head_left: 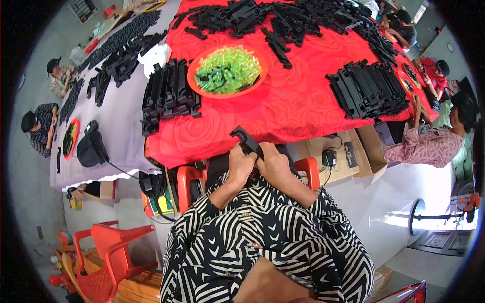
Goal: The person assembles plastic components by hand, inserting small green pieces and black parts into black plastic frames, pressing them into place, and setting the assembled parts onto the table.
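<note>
Two hands curled about one black part at the edge of a red-covered table

In the head view, the left hand (241, 164) is closed around a black part (244, 136), its fingers bunched and pinching it; the right hand (276, 164) is likewise curled, just beside the left, gripping the same part near its lower end; the finger pads of both hands are hidden; the part is held tilted, its hooked upper end pointing up and to the left, in front of the near edge of the red tablecloth (298, 108); whether it touches the cloth, I cannot tell

Beyond the hands, an orange-red bowl (196, 89) sits on the cloth, filled with small yellow-green and darker green pieces (230, 63); just left of the bowl lies a row of black parts (169, 91), set side by side; to the right, well apart from the bowl, is a larger neat stack (369, 91); a loose heap (293, 20) of similar parts spreads along the far side

On the left, a pale table (121, 113) bears more black parts and a black cap (92, 146); a red plastic chair (113, 252) stands at lower left; a cardboard box (373, 149) is beneath the red table's right side; other people sit around both tables
</note>
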### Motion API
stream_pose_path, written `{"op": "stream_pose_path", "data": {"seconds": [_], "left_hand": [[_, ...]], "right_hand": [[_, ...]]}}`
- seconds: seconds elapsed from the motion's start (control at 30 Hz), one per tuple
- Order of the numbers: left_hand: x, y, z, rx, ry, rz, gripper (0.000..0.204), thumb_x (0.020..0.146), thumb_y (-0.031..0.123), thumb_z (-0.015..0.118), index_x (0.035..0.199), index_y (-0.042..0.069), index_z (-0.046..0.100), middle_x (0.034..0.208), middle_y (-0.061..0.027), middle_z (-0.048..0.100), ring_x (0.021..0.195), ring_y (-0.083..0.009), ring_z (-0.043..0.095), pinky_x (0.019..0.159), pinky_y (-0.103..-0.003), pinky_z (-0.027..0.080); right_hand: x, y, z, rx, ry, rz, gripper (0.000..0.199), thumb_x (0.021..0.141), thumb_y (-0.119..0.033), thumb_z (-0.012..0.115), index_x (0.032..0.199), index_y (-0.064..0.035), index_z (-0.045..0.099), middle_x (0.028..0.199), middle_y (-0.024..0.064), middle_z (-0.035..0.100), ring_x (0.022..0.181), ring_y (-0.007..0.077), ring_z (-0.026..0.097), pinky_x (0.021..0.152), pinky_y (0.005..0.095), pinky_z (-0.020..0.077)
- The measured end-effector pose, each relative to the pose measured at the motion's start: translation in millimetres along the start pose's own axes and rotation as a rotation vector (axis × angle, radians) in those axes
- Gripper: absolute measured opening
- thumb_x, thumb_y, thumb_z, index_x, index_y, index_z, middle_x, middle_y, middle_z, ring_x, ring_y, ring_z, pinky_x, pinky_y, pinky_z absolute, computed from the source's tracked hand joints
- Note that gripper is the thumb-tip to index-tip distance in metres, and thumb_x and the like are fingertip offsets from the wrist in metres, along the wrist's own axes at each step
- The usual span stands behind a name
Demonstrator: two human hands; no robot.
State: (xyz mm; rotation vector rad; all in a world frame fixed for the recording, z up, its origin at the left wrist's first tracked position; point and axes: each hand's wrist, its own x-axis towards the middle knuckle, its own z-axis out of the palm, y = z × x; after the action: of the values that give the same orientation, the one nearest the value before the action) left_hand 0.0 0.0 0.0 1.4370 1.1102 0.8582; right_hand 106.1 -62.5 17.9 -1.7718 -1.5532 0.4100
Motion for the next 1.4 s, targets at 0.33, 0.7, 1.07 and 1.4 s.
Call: {"op": "stream_pose_path", "data": {"seconds": [0.33, 0.7, 1.07, 1.4], "left_hand": [[0, 10, 3, -0.185, 0.091, -0.095, 0.014, 0.065, -0.003, 0.054, 0.079, -0.002, 0.053, 0.067, -0.0027, 0.054, 0.056, -0.0117, 0.05, 0.051, -0.026, 0.042], [9, 7, -22, -0.431, -0.292, -0.212, 0.014, 0.064, -0.001, 0.054, 0.078, 0.002, 0.052, 0.064, 0.0026, 0.05, 0.051, -0.0061, 0.044, 0.047, -0.02, 0.035], [-8, 29, -24, -0.329, -0.256, -0.163, 0.004, 0.067, 0.001, 0.053, 0.068, 0.004, 0.054, 0.06, 0.0011, 0.051, 0.049, -0.0072, 0.046, 0.048, -0.021, 0.035], [-7, 12, -21, -0.328, -0.124, -0.247, 0.005, 0.067, 0.0, 0.055, 0.071, 0.002, 0.055, 0.064, 0.0005, 0.054, 0.05, -0.0084, 0.049, 0.046, -0.022, 0.04]], "right_hand": [[12, 11, 6, -0.034, -0.041, -0.014, 0.026, 0.072, -0.017, 0.055, 0.09, -0.0026, 0.043, 0.084, 0.0214, 0.054, 0.073, 0.0418, 0.055, 0.062, 0.0503, 0.0447], [7, 1, 0, 0.088, -0.063, 0.053, 0.029, 0.074, -0.02, 0.056, 0.09, -0.0011, 0.041, 0.085, 0.0241, 0.053, 0.078, 0.0429, 0.053, 0.066, 0.0508, 0.0429], [8, 3, -1, 0.211, -0.113, -0.022, 0.026, 0.075, -0.017, 0.057, 0.089, 0.0026, 0.046, 0.084, 0.0254, 0.053, 0.081, 0.0416, 0.054, 0.067, 0.0439, 0.0427], [3, 6, -14, 0.219, -0.362, -0.046, 0.036, 0.073, -0.02, 0.057, 0.098, 0.0009, 0.042, 0.09, 0.025, 0.053, 0.087, 0.0402, 0.053, 0.073, 0.0435, 0.0429]]}}
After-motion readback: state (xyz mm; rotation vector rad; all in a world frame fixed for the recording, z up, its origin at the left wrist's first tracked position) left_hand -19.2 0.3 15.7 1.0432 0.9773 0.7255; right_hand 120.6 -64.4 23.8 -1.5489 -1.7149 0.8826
